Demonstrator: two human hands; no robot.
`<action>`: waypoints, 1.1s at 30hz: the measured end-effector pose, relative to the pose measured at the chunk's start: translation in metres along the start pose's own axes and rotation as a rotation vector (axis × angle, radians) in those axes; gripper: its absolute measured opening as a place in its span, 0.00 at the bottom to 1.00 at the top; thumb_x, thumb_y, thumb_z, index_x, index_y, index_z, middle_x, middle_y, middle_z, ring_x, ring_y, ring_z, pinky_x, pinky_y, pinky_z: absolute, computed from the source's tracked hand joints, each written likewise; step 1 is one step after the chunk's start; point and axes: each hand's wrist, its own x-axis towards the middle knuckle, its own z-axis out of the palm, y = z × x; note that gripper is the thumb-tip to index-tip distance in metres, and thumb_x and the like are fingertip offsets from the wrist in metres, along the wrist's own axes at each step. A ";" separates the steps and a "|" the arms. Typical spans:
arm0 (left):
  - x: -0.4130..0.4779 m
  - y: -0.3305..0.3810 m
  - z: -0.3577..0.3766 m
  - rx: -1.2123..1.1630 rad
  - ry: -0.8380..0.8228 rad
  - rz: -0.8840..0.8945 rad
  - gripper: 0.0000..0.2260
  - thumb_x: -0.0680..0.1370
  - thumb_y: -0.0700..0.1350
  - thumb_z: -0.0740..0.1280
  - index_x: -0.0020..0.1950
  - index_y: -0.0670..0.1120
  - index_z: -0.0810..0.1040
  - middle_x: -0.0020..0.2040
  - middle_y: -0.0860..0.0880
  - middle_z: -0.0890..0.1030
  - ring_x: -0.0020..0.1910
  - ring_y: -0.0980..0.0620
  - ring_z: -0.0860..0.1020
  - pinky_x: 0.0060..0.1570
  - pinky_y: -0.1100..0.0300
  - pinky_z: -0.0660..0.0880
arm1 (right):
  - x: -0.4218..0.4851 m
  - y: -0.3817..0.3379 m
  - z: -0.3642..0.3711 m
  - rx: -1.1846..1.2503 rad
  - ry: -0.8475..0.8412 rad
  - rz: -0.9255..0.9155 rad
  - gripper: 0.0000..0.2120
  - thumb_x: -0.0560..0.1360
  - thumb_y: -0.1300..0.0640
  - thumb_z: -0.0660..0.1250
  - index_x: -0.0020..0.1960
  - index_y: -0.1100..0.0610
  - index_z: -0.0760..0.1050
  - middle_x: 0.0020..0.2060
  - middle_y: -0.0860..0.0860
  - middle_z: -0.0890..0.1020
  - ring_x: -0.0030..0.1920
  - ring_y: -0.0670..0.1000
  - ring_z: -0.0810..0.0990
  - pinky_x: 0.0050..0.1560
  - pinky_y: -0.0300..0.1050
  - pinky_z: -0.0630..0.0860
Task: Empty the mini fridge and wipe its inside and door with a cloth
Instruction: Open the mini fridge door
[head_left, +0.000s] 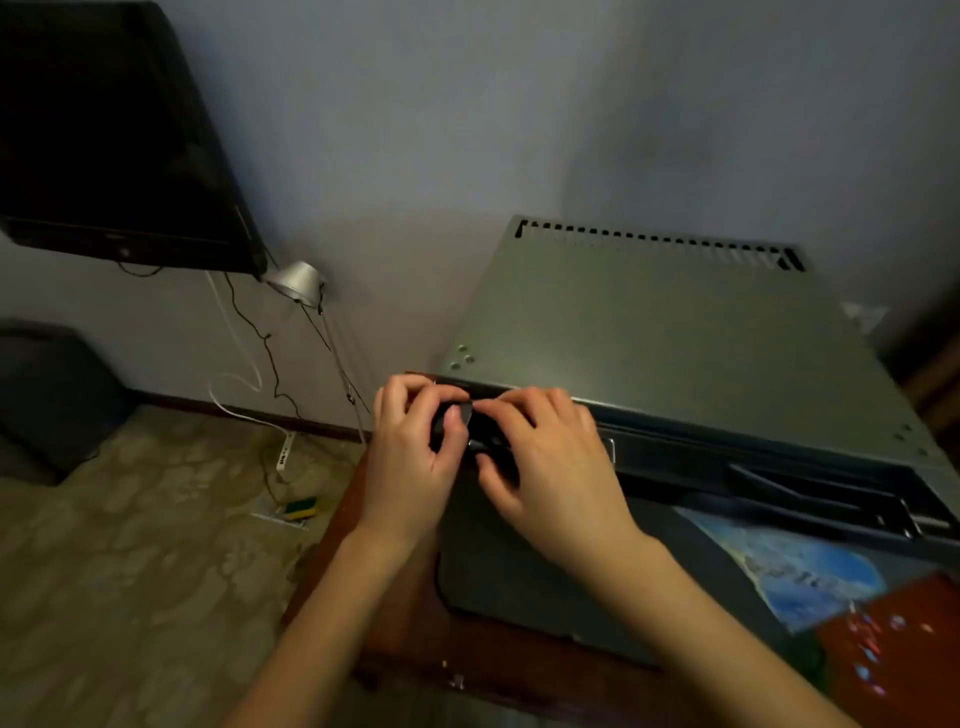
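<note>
The mini fridge (649, 332) is a grey-green metal box seen from above, with a vent slot row along its far edge. Its dark door (545, 566) faces me below the top panel. Both hands are at the door's upper left corner. My left hand (415, 457) curls round a small dark object (457, 421) there, thumb on its front. My right hand (545, 467) pinches the same dark object from the right, fingers curled over the door's top edge. What the object is stays unclear. No cloth is in view.
A green and yellow sponge (301, 509) lies on the patterned floor at left. A silver lamp (298, 283) leans by the wall with cables and a white power strip (284, 452). A dark screen (114, 135) hangs upper left. Colourful stickers (810, 571) cover the door's right part.
</note>
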 end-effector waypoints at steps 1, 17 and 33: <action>0.000 -0.001 -0.002 -0.008 -0.010 -0.003 0.17 0.78 0.53 0.55 0.54 0.45 0.78 0.52 0.51 0.69 0.55 0.53 0.70 0.53 0.68 0.65 | 0.001 -0.001 0.000 -0.028 0.006 0.004 0.20 0.71 0.46 0.63 0.61 0.51 0.74 0.53 0.49 0.77 0.54 0.53 0.73 0.52 0.50 0.70; 0.001 -0.004 -0.005 -0.192 -0.150 -0.113 0.09 0.81 0.48 0.59 0.56 0.46 0.75 0.55 0.50 0.66 0.53 0.52 0.73 0.54 0.59 0.71 | 0.004 -0.016 0.002 -0.141 0.012 0.178 0.22 0.70 0.41 0.65 0.60 0.49 0.72 0.53 0.51 0.74 0.56 0.55 0.69 0.53 0.51 0.65; -0.032 0.009 -0.036 -0.134 -0.158 -0.076 0.07 0.79 0.48 0.63 0.50 0.46 0.75 0.51 0.51 0.66 0.52 0.50 0.72 0.54 0.51 0.73 | -0.025 -0.035 -0.014 -0.041 -0.035 0.120 0.22 0.68 0.41 0.69 0.59 0.47 0.74 0.51 0.48 0.73 0.56 0.52 0.69 0.53 0.47 0.60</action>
